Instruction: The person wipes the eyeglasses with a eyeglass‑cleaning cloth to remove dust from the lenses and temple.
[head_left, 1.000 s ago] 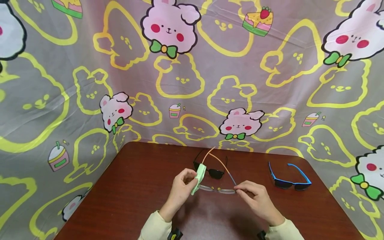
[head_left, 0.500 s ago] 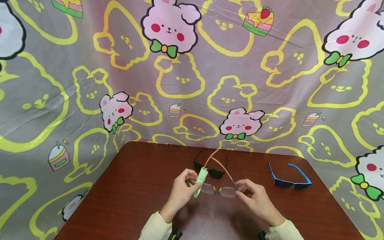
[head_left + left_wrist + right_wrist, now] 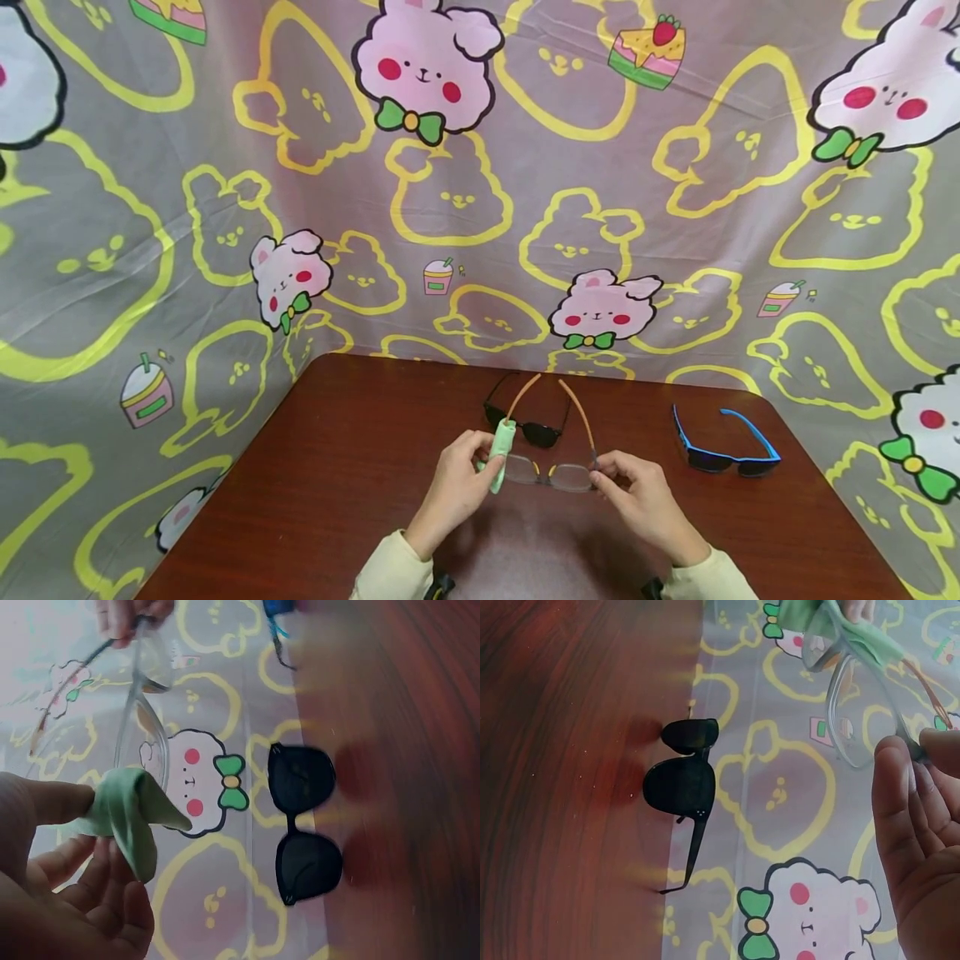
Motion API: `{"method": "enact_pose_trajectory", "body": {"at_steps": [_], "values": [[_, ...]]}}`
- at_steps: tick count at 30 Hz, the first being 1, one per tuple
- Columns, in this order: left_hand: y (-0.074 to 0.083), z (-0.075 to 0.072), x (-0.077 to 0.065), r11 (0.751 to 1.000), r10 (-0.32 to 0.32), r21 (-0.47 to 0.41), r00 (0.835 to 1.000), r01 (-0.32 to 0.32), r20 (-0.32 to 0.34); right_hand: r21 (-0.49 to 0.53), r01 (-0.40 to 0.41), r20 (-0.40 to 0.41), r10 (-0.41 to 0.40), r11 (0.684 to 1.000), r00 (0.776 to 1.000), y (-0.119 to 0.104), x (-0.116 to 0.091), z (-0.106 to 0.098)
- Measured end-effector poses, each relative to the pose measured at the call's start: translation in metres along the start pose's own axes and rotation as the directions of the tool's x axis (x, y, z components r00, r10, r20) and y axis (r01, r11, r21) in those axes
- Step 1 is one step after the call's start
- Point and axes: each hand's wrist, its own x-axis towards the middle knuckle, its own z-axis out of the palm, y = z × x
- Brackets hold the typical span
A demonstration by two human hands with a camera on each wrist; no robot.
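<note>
Clear-lensed eyeglasses (image 3: pixel 572 477) with orange-tipped temples are held up between both hands over the table. My left hand (image 3: pixel 455 477) pinches a light green cloth (image 3: pixel 504 440) folded around the left temple near its hinge. In the left wrist view the cloth (image 3: pixel 129 810) hangs in folds between thumb and fingers. My right hand (image 3: pixel 639 492) pinches the right hinge corner of the frame between thumb and fingertips. From the right wrist, one lens (image 3: pixel 853 712) shows just beyond those fingertips. Both temples point away, spread apart.
Black sunglasses (image 3: pixel 540 434) rest on the brown table (image 3: pixel 337 467) just behind the eyeglasses. Blue-framed sunglasses (image 3: pixel 731 461) lie at the right. A cartoon-printed curtain (image 3: pixel 465 167) stands along the back and sides.
The eyeglasses have tilted so their lenses face up more fully, and their temples have swung from crossed to apart. The cloth has shifted with the left hand's fingers along the temple.
</note>
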Motion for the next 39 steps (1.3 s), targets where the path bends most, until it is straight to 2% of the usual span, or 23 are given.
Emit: {"method": "enact_pose_trajectory", "body": {"at_steps": [2, 5, 12, 17, 22, 28, 34, 39], "values": [[0.0, 0.0, -0.001, 0.994, 0.024, 0.106, 1.0, -0.023, -0.011, 0.012, -0.005, -0.001, 0.005, 1.0, 1.0, -0.009, 0.002, -0.001], [0.0, 0.001, -0.003, 0.969, 0.042, 0.247, 0.999, -0.032, -0.034, 0.051, -0.004, 0.001, 0.004, 0.999, 1.0, -0.018, 0.004, -0.003], [0.002, 0.002, -0.004, 0.935, 0.052, 0.354, 0.995, -0.017, -0.09, 0.153, 0.139, -0.064, -0.131, 0.978, 0.989, -0.015, 0.004, -0.001], [0.003, 0.004, -0.004, 0.931, 0.023, 0.363, 0.993, 0.021, -0.117, 0.163, 0.196, -0.069, -0.187, 0.967, 0.98, -0.018, 0.004, 0.002], [0.003, 0.005, -0.003, 0.945, -0.053, 0.312, 0.988, 0.096, -0.143, 0.136, 0.186, -0.06, -0.179, 0.973, 0.982, -0.02, 0.002, 0.004], [0.003, 0.004, -0.002, 0.958, -0.085, 0.258, 0.985, 0.122, -0.147, 0.145, 0.151, -0.035, -0.148, 0.978, 0.988, -0.02, 0.001, 0.005], [0.004, 0.004, -0.004, 0.945, -0.047, 0.315, 0.988, 0.093, -0.15, 0.147, 0.227, -0.04, -0.223, 0.963, 0.974, -0.019, 0.001, 0.007], [0.002, 0.006, -0.004, 0.94, 0.042, 0.339, 0.978, 0.03, -0.202, 0.157, 0.243, -0.032, -0.241, 0.957, 0.97, -0.018, 0.0, 0.01]]}}
